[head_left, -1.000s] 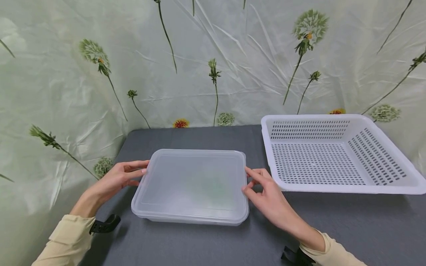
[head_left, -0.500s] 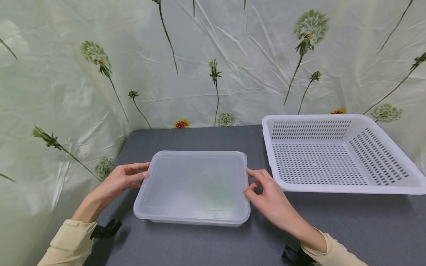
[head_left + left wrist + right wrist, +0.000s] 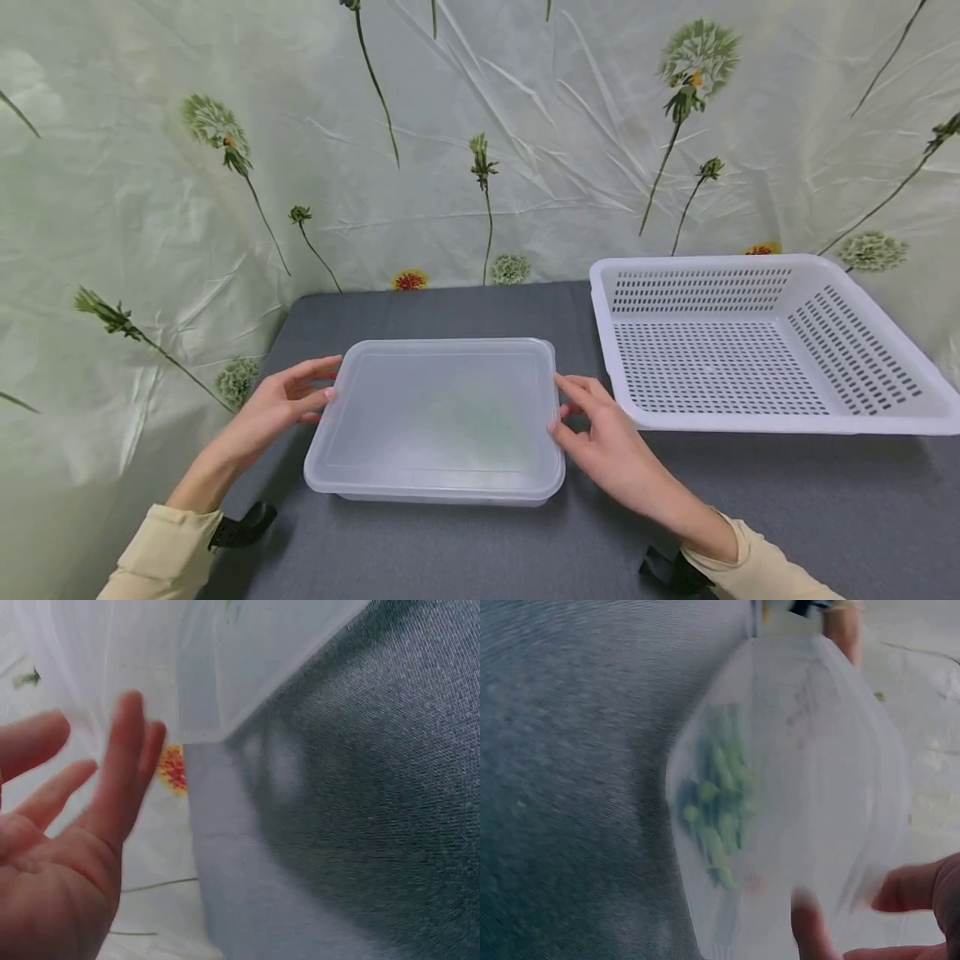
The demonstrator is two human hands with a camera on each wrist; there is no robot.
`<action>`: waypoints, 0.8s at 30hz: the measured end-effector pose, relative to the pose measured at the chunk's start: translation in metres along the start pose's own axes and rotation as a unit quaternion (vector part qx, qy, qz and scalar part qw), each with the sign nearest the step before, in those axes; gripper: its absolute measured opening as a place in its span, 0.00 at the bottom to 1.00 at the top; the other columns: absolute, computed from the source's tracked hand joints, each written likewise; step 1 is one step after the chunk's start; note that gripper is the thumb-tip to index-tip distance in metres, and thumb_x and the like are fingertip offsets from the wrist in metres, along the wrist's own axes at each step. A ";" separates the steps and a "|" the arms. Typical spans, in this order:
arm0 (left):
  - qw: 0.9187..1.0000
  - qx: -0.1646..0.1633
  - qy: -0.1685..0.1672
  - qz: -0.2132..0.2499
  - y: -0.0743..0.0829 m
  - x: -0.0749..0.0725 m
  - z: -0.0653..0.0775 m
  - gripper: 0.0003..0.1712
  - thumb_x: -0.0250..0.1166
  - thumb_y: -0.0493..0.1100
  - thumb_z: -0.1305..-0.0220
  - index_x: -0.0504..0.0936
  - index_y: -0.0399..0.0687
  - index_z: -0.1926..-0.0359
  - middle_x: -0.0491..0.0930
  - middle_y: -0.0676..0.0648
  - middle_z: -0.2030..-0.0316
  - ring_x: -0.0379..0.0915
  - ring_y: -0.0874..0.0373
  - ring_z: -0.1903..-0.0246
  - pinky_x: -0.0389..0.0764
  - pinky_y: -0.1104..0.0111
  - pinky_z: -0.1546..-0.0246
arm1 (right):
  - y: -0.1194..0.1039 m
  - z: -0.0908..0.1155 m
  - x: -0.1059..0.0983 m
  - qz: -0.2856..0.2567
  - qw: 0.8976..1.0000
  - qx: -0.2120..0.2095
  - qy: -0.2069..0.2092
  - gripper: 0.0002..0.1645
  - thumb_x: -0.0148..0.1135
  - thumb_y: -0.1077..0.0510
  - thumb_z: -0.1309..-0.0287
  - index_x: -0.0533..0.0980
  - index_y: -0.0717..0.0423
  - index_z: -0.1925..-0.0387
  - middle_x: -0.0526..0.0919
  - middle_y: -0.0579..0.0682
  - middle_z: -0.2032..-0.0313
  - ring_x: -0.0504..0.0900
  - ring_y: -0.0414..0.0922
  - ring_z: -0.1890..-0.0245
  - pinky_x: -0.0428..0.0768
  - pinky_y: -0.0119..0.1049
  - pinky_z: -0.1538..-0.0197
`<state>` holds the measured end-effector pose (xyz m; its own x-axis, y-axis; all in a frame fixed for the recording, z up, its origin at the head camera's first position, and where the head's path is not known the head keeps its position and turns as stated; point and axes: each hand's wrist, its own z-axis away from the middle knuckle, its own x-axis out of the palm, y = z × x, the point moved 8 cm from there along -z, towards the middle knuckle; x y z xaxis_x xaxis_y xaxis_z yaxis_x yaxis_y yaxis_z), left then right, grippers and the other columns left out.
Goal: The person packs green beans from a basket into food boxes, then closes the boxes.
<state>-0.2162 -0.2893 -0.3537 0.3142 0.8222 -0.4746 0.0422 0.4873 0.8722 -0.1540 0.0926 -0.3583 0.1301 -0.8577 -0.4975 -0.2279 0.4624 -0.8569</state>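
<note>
A translucent plastic food container point(image 3: 442, 502) stands on the grey table, its frosted lid point(image 3: 435, 417) lying on top. Through the cloudy wall in the right wrist view, several green, elongated pieces point(image 3: 720, 780) show; their exact kind is blurred. My left hand point(image 3: 273, 408) is at the left edge of the lid, fingertips at the rim and fingers loosely extended. In the left wrist view, its fingers point(image 3: 124, 765) are spread beside the container wall. At the opposite side, my right hand point(image 3: 611, 442) has its thumb and fingertips against the lid's right rim, without a visible grip.
A white perforated plastic basket point(image 3: 615, 358) stands at the right, just beyond my right hand, with nothing seen in it. Grey cloth covers the table point(image 3: 420, 550). A flower-print sheet point(image 3: 420, 192) hangs behind and to the left. Black straps are on both wrists.
The left fingers have shifted slightly along the lid's left edge and spread a little. The right hand has barely moved. The container and basket stay in nearly the same place.
</note>
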 end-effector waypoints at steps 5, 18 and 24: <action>0.992 0.061 0.006 -0.110 0.015 0.012 0.004 0.34 0.57 0.46 0.26 0.56 0.48 0.24 0.49 0.38 0.26 0.56 0.38 0.32 0.72 0.44 0.43 | -0.018 0.000 0.006 0.108 0.986 -0.125 0.032 0.32 0.60 0.60 0.34 0.65 0.58 0.31 0.58 0.53 0.28 0.61 0.51 0.30 0.70 0.52 0.37; 0.942 0.160 0.009 -0.295 0.029 0.040 -0.022 0.39 0.58 0.55 0.28 0.55 0.53 0.23 0.43 0.46 0.23 0.32 0.45 0.25 0.45 0.37 0.32 | -0.027 -0.051 0.037 0.258 0.955 -0.135 -0.056 0.39 0.47 0.41 0.27 0.52 0.54 0.24 0.47 0.54 0.24 0.38 0.50 0.24 0.40 0.51 0.25; 0.909 0.163 0.009 -0.384 0.035 0.055 -0.025 0.40 0.51 0.62 0.27 0.53 0.51 0.23 0.45 0.41 0.24 0.36 0.46 0.25 0.43 0.46 0.28 | -0.026 -0.055 0.044 0.317 0.936 -0.117 -0.096 0.42 0.43 0.35 0.27 0.49 0.51 0.23 0.43 0.54 0.23 0.36 0.51 0.24 0.38 0.52 0.25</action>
<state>-0.2209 -0.2195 -0.3518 0.0574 0.2829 -0.9574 0.5227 0.8086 0.2703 -0.1955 0.0307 -0.3509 0.0634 -0.3613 -0.9303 -0.5210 0.7830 -0.3397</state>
